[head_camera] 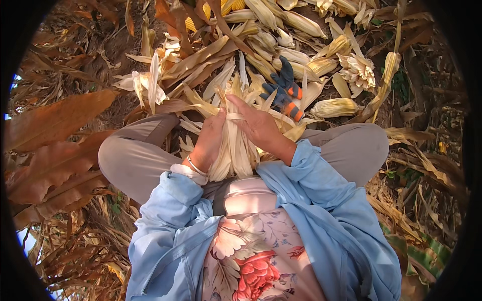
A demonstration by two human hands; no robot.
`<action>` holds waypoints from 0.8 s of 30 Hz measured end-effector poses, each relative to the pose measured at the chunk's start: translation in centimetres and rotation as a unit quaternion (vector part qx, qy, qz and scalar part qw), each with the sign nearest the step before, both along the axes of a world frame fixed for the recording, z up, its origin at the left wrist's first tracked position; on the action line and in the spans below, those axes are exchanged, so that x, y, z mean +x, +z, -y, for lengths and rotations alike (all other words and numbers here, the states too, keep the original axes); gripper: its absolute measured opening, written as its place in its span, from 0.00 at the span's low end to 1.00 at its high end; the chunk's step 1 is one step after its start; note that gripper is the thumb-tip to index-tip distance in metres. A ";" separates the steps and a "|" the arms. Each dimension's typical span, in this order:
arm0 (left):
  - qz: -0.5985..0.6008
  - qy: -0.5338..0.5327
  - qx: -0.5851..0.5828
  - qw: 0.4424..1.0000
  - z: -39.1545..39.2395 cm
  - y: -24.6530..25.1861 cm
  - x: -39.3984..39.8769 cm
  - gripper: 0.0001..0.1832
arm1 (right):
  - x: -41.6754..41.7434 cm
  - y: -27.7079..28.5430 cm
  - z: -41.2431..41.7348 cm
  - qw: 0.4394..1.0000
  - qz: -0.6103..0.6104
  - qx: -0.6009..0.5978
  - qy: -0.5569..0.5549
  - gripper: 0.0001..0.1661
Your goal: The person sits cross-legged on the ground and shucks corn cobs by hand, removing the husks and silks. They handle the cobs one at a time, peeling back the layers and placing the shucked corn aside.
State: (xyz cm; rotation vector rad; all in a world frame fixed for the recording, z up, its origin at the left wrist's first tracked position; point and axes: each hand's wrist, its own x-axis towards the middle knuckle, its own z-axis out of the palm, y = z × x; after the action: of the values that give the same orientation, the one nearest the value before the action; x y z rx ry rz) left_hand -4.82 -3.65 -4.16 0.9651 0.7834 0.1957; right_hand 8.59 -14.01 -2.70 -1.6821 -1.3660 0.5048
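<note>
Between my two hands is a bundle of pale dry corn husks point(235, 150), its loose ends spreading down towards my lap. My left hand point(211, 137), with a bracelet at the wrist, grips the bundle's left side, thumb up. My right hand point(260, 122) closes on its right side, fingers near the upper end. A narrow husk strip point(235, 116) runs across the bundle between the hands. Beyond my right hand lies a pair of dark work gloves point(283, 90) with orange and grey cuffs, on loose husks.
Unhusked corn ears point(301, 24) are heaped ahead, with a few bare yellow cobs point(196, 19) at the top. One ear point(334, 108) lies near my right knee. Opened husks point(145, 81) lie front left. Dry stalks and broad brown leaves point(56, 124) surround me.
</note>
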 end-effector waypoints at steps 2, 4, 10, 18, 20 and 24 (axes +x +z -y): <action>0.009 0.009 -0.023 1.000 0.1 0.1 0.2 0.21 | 0.5 -0.2 0.1 0.992 -0.126 0.017 0.009 0.33; 0.025 0.027 -0.062 0.997 0.1 -0.1 0.2 0.21 | 0.9 0.1 0.3 0.964 -0.263 -0.012 0.028 0.35; 0.063 0.069 -0.153 0.984 0.5 0.9 0.6 0.21 | 0.2 0.5 1.3 0.871 -0.490 0.034 -0.018 0.19; 0.142 0.023 -0.162 0.976 0.1 1.4 0.3 0.19 | 0.0 -0.5 2.7 0.754 -0.649 0.021 -0.098 0.03; 0.153 0.015 -0.141 0.978 0.1 1.6 0.1 0.18 | 0.8 -0.6 3.0 0.730 -0.680 0.008 -0.068 0.03; 0.150 -0.012 -0.107 0.983 0.0 3.1 -0.8 0.16 | 1.3 0.5 3.6 0.721 -0.690 -0.020 -0.061 0.06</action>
State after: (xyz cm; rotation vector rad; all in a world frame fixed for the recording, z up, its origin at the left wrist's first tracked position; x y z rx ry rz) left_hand -5.58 -3.67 -1.11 0.7206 0.5036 0.2242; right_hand 9.92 -17.60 -2.24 -0.8720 -0.1023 1.3341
